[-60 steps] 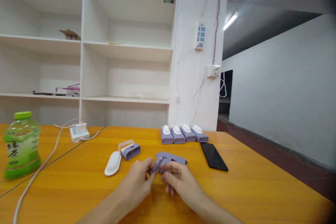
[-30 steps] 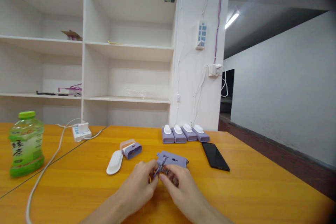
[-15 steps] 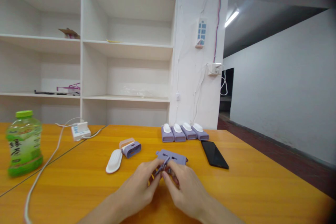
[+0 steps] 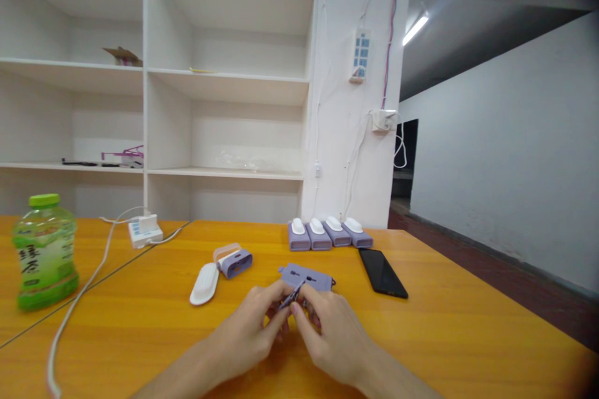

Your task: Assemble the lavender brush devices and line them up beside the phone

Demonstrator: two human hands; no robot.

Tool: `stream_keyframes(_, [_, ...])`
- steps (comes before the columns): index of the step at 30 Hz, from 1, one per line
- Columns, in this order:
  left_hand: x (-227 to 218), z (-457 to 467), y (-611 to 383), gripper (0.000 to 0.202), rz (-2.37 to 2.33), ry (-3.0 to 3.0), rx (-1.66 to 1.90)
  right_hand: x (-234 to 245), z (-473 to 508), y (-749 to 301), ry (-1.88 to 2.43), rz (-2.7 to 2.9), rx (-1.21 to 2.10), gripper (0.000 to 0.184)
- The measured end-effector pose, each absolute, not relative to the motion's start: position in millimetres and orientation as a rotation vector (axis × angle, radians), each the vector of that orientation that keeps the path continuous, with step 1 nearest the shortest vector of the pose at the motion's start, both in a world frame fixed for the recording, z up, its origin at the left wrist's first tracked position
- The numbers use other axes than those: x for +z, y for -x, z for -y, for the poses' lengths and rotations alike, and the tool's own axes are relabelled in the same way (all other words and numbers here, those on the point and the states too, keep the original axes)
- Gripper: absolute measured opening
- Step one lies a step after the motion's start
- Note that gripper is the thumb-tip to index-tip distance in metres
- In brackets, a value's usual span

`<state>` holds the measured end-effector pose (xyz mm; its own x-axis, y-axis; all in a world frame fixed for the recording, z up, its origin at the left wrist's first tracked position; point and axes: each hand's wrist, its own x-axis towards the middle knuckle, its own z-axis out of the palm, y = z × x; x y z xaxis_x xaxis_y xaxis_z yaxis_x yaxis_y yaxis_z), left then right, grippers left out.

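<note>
My left hand and my right hand meet low in the middle of the view, fingers closed on a small thin purple plastic piece. The piece is tilted, and the fingers cover most of it. Just beyond the fingertips lies a flat purple plastic panel with two dark slots; the hands hide its near edge. Left of the hands, a white ribbed oval part rests beside a hollow purple housing and a clear pinkish cover.
Several purple housings with white oval tops stand in a row at the table's back edge. A black phone lies at right. At left are a green bottle, a white cable and a power strip. White shelving rises behind.
The purple piece between my fingertips has tipped a little flatter. Both hands keep nearly the same place, and the view has shifted slightly.
</note>
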<state>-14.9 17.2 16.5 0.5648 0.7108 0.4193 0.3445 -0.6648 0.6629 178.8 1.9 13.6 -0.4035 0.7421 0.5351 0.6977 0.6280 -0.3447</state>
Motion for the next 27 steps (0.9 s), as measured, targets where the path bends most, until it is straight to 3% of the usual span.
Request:
stream_keyframes(16, [20.4,-15.4,18.9,0.013,-0.908,-2.414,0.934,13.9,-2.1,-178.6,1.129,2.216,0.035,0.016])
stream_keyframes(27, [8.6,-22.9,11.8,0.009,-1.071,-2.401,1.076,13.0,4.4,-172.8,1.07,2.207,0.191,0.019])
